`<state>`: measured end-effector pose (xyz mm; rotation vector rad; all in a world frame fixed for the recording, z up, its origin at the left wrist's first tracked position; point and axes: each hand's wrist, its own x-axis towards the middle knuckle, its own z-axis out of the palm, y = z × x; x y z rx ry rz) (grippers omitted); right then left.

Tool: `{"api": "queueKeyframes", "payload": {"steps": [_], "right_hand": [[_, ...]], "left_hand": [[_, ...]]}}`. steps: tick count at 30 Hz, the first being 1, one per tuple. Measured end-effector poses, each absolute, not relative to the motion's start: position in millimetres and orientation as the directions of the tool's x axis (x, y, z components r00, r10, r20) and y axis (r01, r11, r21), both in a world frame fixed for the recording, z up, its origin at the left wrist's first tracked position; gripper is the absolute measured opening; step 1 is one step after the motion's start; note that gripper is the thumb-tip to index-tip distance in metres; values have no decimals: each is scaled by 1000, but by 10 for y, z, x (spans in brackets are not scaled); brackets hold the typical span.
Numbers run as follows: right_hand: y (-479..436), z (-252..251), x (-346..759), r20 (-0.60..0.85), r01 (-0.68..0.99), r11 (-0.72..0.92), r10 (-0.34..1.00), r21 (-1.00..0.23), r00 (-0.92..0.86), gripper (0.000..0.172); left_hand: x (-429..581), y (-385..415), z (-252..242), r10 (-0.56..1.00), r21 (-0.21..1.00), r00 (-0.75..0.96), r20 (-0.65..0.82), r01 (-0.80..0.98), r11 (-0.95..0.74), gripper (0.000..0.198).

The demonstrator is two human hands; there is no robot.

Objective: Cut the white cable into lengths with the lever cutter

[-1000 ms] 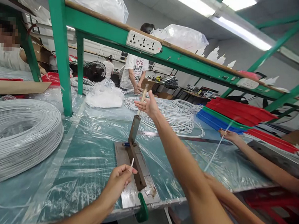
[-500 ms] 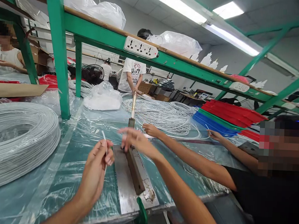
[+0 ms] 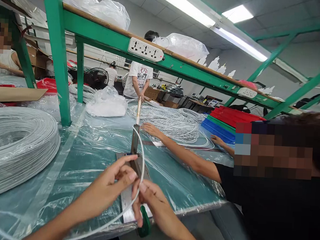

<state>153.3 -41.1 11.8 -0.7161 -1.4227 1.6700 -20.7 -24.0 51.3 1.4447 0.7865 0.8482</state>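
A white cable [image 3: 142,158] arcs up in front of me, its free end curling over near the upright metal post. My right hand [image 3: 158,206] pinches it between thumb and fingers below the bend. From there the cable sweeps down to the left, along the table's front edge. My left hand [image 3: 113,184] is beside the cable with its index finger stretched out and its thumb apart, holding nothing visible. Behind both hands stands a metal lever tool [image 3: 135,140] with a long handle [image 3: 138,110], on a metal plate [image 3: 127,208]. A green clamp [image 3: 144,223] grips the table edge.
A large cable coil [image 3: 21,152] lies at left. Loose cable loops [image 3: 165,122] spread across the back. A co-worker's arm [image 3: 179,153] reaches in from the right. Red and blue trays [image 3: 221,128] are stacked behind. A green shelf frame [image 3: 105,33] crosses above; another person stands beyond.
My right hand has come down from the lever tool and now pinches the cable. My left hand has moved right and let go of the cable. The co-worker at right has leaned closer.
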Motion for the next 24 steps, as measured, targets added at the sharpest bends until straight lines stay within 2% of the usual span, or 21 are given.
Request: {"api": "queueKeyframes", "payload": {"steps": [4, 9, 11, 13, 16, 19, 24], "right_hand": [[-467, 162, 1800, 98, -249, 8, 933, -968, -347, 40], [-502, 146, 2048, 88, -272, 37, 980, -962, -176, 39], [-494, 123, 2132, 80, -292, 38, 988, -956, -135, 39], [-484, 96, 2206, 57, -290, 26, 993, -957, -100, 40], [-476, 62, 2291, 23, -268, 5, 998, -963, -61, 43], [-475, 39, 2335, -5, -254, -15, 999, -967, -41, 47], [-484, 30, 2351, -56, -253, -58, 998, -966, -16, 47]], "left_hand": [[-428, -354, 313, 792, 942, 588, -166, 331, -48, 55], [-565, -485, 185, 667, 822, 660, -345, 555, -124, 37], [-599, -505, 203, 616, 805, 699, -363, 569, -171, 35], [-631, -507, 220, 560, 830, 743, -366, 532, -164, 42], [-695, -492, 167, 509, 868, 768, -389, 491, -78, 55], [-781, -470, -2, 511, 867, 743, -432, 498, 9, 58], [-914, -482, -208, 522, 917, 764, -378, 388, 97, 72]]}}
